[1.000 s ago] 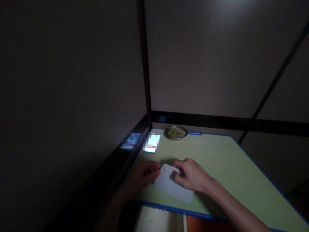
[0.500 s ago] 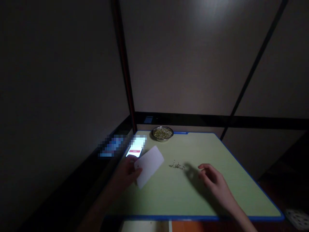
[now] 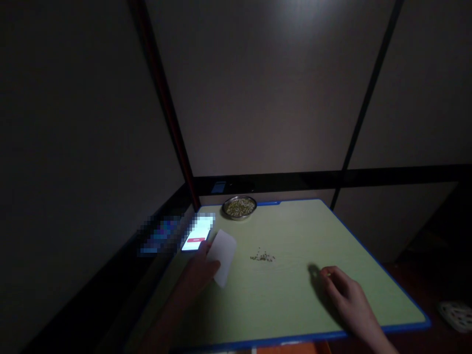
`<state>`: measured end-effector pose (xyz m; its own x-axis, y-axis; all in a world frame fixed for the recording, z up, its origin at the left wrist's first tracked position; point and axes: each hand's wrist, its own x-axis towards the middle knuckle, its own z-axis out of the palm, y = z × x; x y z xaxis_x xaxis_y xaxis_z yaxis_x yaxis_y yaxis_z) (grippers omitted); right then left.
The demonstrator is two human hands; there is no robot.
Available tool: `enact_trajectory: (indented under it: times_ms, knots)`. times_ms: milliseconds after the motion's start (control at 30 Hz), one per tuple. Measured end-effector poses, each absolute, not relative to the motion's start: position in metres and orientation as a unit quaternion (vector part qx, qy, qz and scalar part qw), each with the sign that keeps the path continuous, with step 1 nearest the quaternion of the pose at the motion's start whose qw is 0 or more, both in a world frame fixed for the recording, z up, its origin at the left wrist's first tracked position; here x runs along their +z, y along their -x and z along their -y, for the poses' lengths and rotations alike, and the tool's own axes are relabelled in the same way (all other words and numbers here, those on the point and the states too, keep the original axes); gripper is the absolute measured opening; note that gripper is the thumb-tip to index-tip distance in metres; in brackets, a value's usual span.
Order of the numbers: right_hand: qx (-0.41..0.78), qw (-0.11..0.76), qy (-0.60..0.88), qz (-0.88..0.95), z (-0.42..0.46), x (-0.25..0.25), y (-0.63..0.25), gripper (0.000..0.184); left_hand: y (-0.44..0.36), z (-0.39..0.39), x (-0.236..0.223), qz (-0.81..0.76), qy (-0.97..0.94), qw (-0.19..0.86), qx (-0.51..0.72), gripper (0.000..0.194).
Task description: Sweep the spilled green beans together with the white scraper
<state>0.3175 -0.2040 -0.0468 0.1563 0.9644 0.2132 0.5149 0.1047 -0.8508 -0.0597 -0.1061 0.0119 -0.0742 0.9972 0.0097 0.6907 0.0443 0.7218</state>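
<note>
A white card [image 3: 226, 253] is pinched between the thumb and fingers of my left hand [image 3: 202, 267], tilted over the left part of the table. To the right of it, a small loose cluster of dark grains [image 3: 263, 257] lies on the pale green tabletop. My right hand [image 3: 346, 294] hovers low over the right side, thumb and index finger pressed together. A tiny yellowish speck shows at those fingertips, too small to name. At the back left stands a round metal bowl [image 3: 239, 219] holding many small greenish and whitish pieces.
A lit phone [image 3: 201, 233] lies at the table's left edge, just beyond my left hand. The green table [image 3: 295, 226] has a blue rim and stands against walls at the back and left. A white perforated object [image 3: 457, 314] sits low at the far right.
My right hand has moved right and nearer me, away from the grains, and its fingertips have closed. The card in my left hand has turned more upright. The whole view has shifted slightly.
</note>
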Motion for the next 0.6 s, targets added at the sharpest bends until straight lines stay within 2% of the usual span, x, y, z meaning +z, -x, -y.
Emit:
enact_trajectory:
  times_ms: [200, 333, 500, 600]
  knots:
    - [0.241, 0.432, 0.623, 0.606, 0.208, -0.043, -0.314, 0.038, 0.04, 0.095, 0.019, -0.673, -0.637, 0.28, 0.251, 0.023]
    - [0.234, 0.421, 0.626, 0.613, 0.209, -0.039, -0.311, 0.04, 0.027, 0.09, 0.025, -0.686, -0.614, 0.325, 0.218, 0.028]
    - [0.229, 0.415, 0.628, 0.617, 0.209, -0.04, -0.311, 0.042, 0.017, 0.092, 0.033, -0.605, -0.66, 0.405, 0.185, 0.033]
    - [0.225, 0.421, 0.629, 0.613, 0.209, -0.04, -0.311, 0.043, 0.002, 0.095, 0.038, -0.575, -0.679, 0.412, 0.197, 0.034]
